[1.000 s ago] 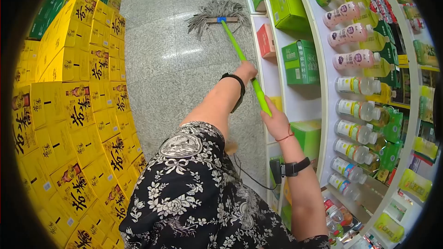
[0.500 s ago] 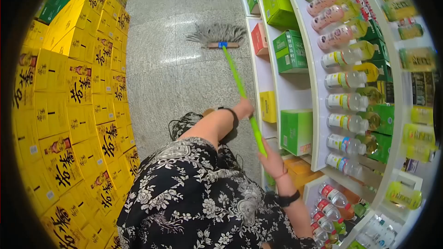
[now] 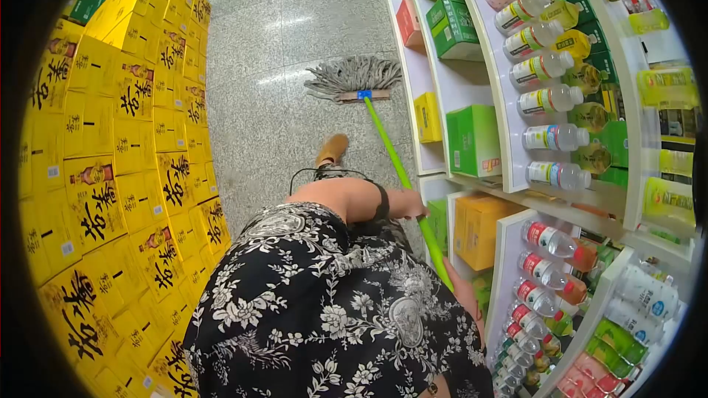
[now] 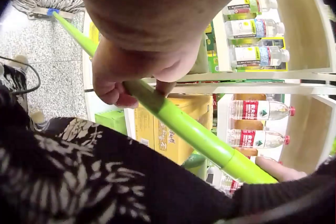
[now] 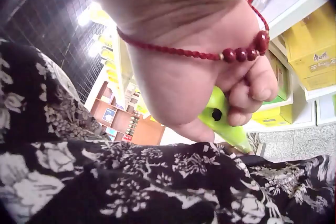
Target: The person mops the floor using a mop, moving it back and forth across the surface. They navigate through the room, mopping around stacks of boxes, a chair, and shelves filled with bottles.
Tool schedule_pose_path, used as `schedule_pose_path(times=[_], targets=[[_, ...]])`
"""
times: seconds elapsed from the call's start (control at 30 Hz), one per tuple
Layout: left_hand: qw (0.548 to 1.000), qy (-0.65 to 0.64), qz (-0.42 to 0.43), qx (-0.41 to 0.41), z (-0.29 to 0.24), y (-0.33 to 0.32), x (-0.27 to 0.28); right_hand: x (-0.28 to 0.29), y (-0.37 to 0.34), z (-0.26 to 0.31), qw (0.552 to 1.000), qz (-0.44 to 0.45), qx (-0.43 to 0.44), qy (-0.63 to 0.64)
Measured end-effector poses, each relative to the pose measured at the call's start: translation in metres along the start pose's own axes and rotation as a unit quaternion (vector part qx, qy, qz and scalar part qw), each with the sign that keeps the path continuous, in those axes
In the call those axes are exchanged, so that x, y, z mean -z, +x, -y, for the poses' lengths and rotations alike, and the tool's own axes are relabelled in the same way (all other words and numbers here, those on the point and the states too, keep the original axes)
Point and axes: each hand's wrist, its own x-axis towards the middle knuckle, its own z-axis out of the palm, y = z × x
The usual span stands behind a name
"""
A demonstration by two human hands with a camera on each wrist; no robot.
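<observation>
A string mop with a grey yarn head (image 3: 354, 77) lies on the floor ahead, its blue clip joining a bright green pole (image 3: 398, 158). My left hand (image 3: 407, 204) grips the pole partway along, fingers curled round it in the left wrist view. Lower down, near the pole's end, my right hand (image 3: 463, 291) holds on, partly covered by the floral shirt in the head view. A beaded red bracelet (image 5: 241, 54) circles the right wrist, and curled fingers wrap the green pole end (image 5: 218, 113) there.
Stacked yellow cartons (image 3: 96, 169) line the left side of the aisle. White shelves (image 3: 509, 118) on the right carry bottles and boxes, close beside the pole and both hands. One brown shoe (image 3: 332, 149) stands on the speckled floor (image 3: 251, 118) behind the mop head.
The mop head has come back towards my body, with both hands keeping their grip and drawing back low and right. The shelves have slid up the view, and a shoe has appeared.
</observation>
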Motion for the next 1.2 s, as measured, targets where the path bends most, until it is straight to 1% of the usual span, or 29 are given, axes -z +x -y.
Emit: schedule_pose_path(times=[0.03,0.1,0.13,0.17,0.23,0.27,0.33,0.37,0.4,0.43,0.47,0.5,0.53,0.57,0.63,0.67,0.7,0.73,0.77,0.83,0.87,0.93,0.97,1.0,1.03,1.07,1.1,1.17,1.2], targets=[[1.0,-0.001,-0.002,0.002,0.002,0.001,-0.002,-0.002,-0.003,-0.004,1.0,0.012,-0.005,-0.001],[0.999,0.004,0.041,-0.032,0.004,0.003,0.001,-0.006,-0.002,-0.006,1.0,0.003,0.012,-0.027],[0.999,0.002,0.037,-0.031,0.003,0.003,0.005,-0.007,0.002,-0.006,0.998,-0.009,0.027,-0.053],[0.999,0.002,0.032,-0.036,0.001,0.001,0.008,-0.007,0.005,-0.005,0.998,-0.007,0.03,-0.054],[0.999,0.0,0.026,-0.039,0.001,0.007,0.015,-0.006,0.015,-0.002,0.997,-0.036,0.025,-0.062],[0.999,-0.008,0.019,-0.032,0.003,0.016,0.017,-0.005,0.021,0.003,0.997,-0.033,0.026,-0.062],[0.999,-0.018,0.012,-0.024,0.003,0.028,0.029,-0.001,0.036,0.017,0.994,-0.062,0.036,-0.079],[1.0,-0.012,-0.009,-0.007,0.002,0.034,0.039,-0.003,0.047,0.016,0.993,-0.076,0.038,-0.082],[0.999,-0.005,-0.03,0.01,0.002,0.039,0.051,-0.003,0.06,0.019,0.993,-0.073,0.038,-0.083],[0.998,-0.038,-0.043,0.04,-0.001,0.041,0.065,-0.003,0.075,0.023,0.994,-0.074,0.022,-0.071],[0.998,-0.039,-0.042,0.04,0.0,0.047,0.079,-0.002,0.091,0.028,0.995,-0.077,0.005,-0.059],[0.998,0.018,-0.062,0.018,0.0,0.054,0.097,-0.002,0.111,0.031,0.995,-0.077,0.006,-0.06],[0.993,0.078,-0.083,-0.005,0.002,0.061,0.119,-0.003,0.136,0.033,0.99,-0.107,0.064,-0.058],[0.994,0.077,-0.081,-0.005,0.001,0.062,0.139,-0.002,0.154,0.038,0.982,-0.135,0.117,-0.056],[0.981,-0.072,-0.177,0.021,-0.001,0.059,0.179,0.005,0.194,0.056,0.984,-0.134,0.115,-0.041],[0.981,-0.072,-0.178,0.02,-0.003,0.063,0.199,0.012,0.216,0.065,0.984,-0.134,0.117,-0.027],[0.974,-0.08,-0.209,0.027,-0.005,0.068,0.217,0.021,0.237,0.075,0.983,-0.136,0.117,-0.028],[0.966,-0.087,-0.239,0.036,-0.006,0.076,0.234,0.031,0.254,0.086,0.99,-0.111,0.083,-0.042],[0.967,-0.087,-0.239,0.035,-0.007,0.086,0.25,0.039,0.27,0.096,0.994,-0.085,0.048,-0.054],[0.957,-0.096,-0.27,0.057,-0.009,0.104,0.278,0.053,0.298,0.105,0.994,-0.079,0.047,-0.059],[0.957,-0.096,-0.269,0.057,-0.015,0.1,0.29,0.059,0.309,0.109,0.994,-0.073,0.046,-0.065],[0.968,-0.012,-0.246,0.052,-0.03,0.09,0.311,0.068,0.327,0.117,0.994,-0.071,0.057,-0.064],[0.966,-0.003,-0.255,0.041,-0.034,0.085,0.314,0.072,0.333,0.121,0.993,-0.068,0.068,-0.065],[0.966,-0.002,-0.256,0.04,-0.031,0.096,0.315,0.076,0.337,0.126,0.993,-0.07,0.068,-0.064],[0.953,-0.036,-0.297,0.054,-0.023,0.118,0.313,0.078,0.339,0.133,0.994,-0.061,0.047,-0.072],[0.936,-0.07,-0.337,0.069,-0.021,0.126,0.311,0.078,0.34,0.137,0.995,-0.052,0.027,-0.08],[0.937,-0.069,-0.337,0.069,-0.017,0.132,0.31,0.073,0.339,0.135,0.995,-0.053,0.026,-0.079],[0.927,-0.159,-0.322,0.111,-0.012,0.131,0.307,0.059,0.336,0.126,0.992,-0.07,0.049,-0.093],[0.926,-0.159,-0.324,0.109,-0.008,0.129,0.305,0.053,0.331,0.122,0.992,-0.072,0.051,-0.094]])
